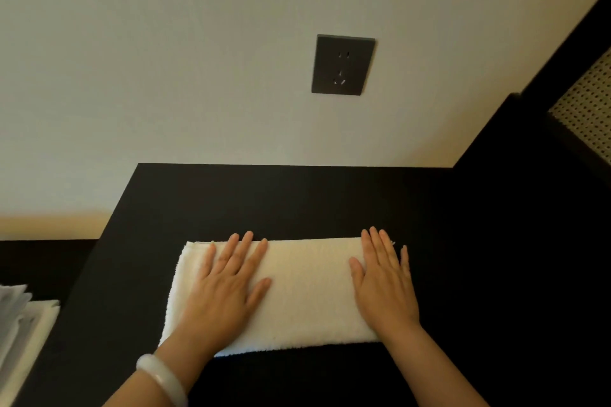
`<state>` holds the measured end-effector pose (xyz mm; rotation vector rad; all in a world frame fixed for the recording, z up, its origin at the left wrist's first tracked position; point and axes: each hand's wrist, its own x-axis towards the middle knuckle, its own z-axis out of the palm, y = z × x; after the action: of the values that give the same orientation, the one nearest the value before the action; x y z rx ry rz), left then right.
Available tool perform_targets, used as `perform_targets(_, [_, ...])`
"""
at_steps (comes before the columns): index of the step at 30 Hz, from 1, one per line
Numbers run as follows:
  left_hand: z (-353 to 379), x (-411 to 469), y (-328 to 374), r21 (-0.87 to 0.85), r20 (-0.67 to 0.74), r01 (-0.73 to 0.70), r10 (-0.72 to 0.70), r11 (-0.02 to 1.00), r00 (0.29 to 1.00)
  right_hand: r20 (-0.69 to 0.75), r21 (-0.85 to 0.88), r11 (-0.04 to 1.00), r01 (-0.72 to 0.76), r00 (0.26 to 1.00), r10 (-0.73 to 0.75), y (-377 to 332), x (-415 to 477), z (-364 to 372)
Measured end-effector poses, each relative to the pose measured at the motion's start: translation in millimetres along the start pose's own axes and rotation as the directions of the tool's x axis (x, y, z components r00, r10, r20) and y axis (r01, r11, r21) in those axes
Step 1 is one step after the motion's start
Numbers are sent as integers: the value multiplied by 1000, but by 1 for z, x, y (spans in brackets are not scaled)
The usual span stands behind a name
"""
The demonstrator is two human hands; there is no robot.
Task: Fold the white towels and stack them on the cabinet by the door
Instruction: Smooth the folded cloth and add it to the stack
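Left hand [228, 287] and right hand [385, 287], both outspread, flat atop the white towel [307, 291] (on black cabinet [297, 201]).

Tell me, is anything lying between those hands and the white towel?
Nothing visible does. The left hand and the right hand both lie flat, fingers straight, directly on the folded white towel, which rests on the black cabinet top.
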<state>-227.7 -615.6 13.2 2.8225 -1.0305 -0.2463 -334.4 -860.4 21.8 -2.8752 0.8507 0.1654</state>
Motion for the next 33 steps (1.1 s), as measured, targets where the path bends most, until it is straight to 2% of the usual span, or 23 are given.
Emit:
perform_targets(3, [-1, 1, 4, 1, -10, 6, -6, 1000, 1000, -59, -66, 998, -8, 998, 4, -25, -2, -10])
perform_targets(7, [-5, 0, 1, -5, -8, -21, 21, 1000, 1000, 31, 39, 979, 200, 979, -201, -62, -17, -1])
perform_targets(10, [-12, -12, -11, 0, 11, -11, 11, 1000, 1000, 65, -12, 991, 131, 989, -130, -62, -21, 4])
perform_targets(12, [-14, -28, -24, -22, -28, 110, -111, 994, 993, 95, -64, 997, 44, 995, -38, -65, -20, -2])
perform_targets(14, [-15, -50, -35, -188, -18, 296, -304, 937, 952, 97, -84, 995, 46, 995, -38, -78, -22, -11])
perform_targets(16, [-16, -72, -40, -366, -36, 410, -454, 835, 890, 50, -7, 973, 230, 972, -230, -102, -28, -18])
perform_targets(19, [-21, -96, -39, -467, -81, 447, -541, 762, 837, 50, 52, 836, 546, 835, -548, -154, -35, -14])
perform_targets(22, [-23, -108, -39, -524, 13, 462, -536, 715, 844, 112, 36, 768, 639, 762, -638, -190, -34, 6])
perform_targets(27, [-30, -115, -45, -733, 140, 417, -479, 538, 866, 94, -62, 768, 637, 770, -631, -193, -30, 26])
perform_targets(33, [-33, -112, -52, -677, 201, 426, -406, 600, 892, 63, -89, 791, 606, 796, -603, -194, -27, 31])
